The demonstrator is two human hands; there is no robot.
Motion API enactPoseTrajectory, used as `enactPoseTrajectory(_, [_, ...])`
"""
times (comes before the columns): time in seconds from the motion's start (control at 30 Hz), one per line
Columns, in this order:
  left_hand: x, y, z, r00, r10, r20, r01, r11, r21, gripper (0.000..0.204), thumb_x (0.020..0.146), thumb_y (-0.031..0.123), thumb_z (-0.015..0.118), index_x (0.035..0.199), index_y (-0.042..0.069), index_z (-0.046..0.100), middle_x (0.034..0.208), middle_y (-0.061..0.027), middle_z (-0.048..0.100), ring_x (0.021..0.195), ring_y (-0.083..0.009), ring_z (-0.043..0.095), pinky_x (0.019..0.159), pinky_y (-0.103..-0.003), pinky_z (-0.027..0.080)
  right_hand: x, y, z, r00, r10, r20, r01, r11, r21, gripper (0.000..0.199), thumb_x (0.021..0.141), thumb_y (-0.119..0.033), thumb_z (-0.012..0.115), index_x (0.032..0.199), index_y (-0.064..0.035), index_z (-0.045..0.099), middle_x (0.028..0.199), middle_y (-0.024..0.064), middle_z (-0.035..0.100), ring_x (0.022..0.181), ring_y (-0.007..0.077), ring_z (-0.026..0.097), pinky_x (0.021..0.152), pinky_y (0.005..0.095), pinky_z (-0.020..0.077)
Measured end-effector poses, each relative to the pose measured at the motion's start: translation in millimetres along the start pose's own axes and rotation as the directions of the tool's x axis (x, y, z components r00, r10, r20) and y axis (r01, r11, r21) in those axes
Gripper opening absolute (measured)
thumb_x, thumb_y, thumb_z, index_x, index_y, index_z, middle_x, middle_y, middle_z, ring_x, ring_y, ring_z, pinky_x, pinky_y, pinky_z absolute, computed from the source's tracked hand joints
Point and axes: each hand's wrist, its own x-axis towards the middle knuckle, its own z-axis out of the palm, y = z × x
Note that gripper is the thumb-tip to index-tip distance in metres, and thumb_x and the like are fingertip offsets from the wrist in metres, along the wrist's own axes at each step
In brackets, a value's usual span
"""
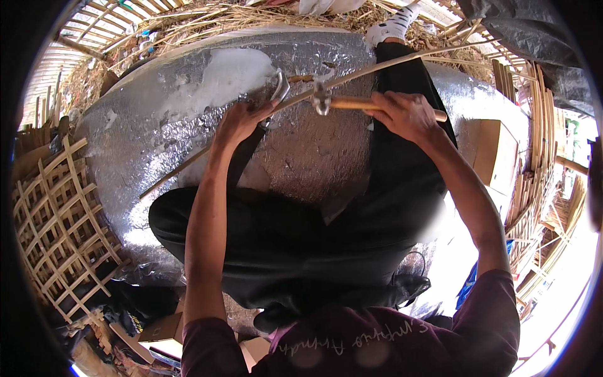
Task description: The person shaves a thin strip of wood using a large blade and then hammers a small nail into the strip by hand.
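Observation:
My left hand [240,125] is closed round a shiny curved metal piece [281,87], whose exact kind I cannot make out. A long thin bamboo strip [361,74] runs slantwise past that hand, from low on the left up to the far right. Whether the left fingers also grip the strip is hidden. My right hand [405,116] grips the wooden handle of a hammer [352,102]. The hammer's metal head points left, at the strip, a short way from my left hand; contact between them cannot be told.
Silvery foil sheeting [119,147] lies beneath my black-trousered legs [270,226]. A woven bamboo lattice [59,232] stands at the left. Straw [251,17] and bamboo slats edge the far side. A cardboard box [493,151] sits at the right, beside more bamboo strips [540,125].

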Motion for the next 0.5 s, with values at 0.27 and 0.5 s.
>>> enactPoseTrajectory(0.27, [-6.1, 1.5, 1.2, 0.983, 0.177, -0.057, -0.167, 0.974, 0.152, 0.058, 0.091, 0.005, 0.053, 0.126, 0.051, 0.054, 0.074, -0.0123, 0.061, 0.055, -0.0298, 0.058, 0.050, -0.042, 0.046, -0.4, 9.1, 19.5, 0.995, 0.084, 0.061, -0.080, 0.995, -0.065, 0.029, 0.085, -0.035, 0.068, 0.102, -0.0128, 0.061, 0.072, 0.0046, 0.059, 0.062, 0.0253, 0.064, 0.052, 0.0376, 0.0521])
enactPoseTrajectory(0.5, [-4.9, 11.1, -11.5, 0.998, 0.039, 0.056, -0.041, 0.999, 0.034, 0.053, 0.093, 0.008, 0.054, 0.125, 0.050, 0.056, 0.082, -0.0131, 0.065, 0.057, -0.0286, 0.058, 0.053, -0.042, 0.046, -5.4, 30.0, 5.2, 1.000, -0.012, -0.002, 0.012, 0.988, 0.152, 0.029, 0.081, -0.030, 0.073, 0.099, -0.0099, 0.062, 0.083, 0.0070, 0.066, 0.067, 0.0271, 0.066, 0.057, 0.0392, 0.0534])
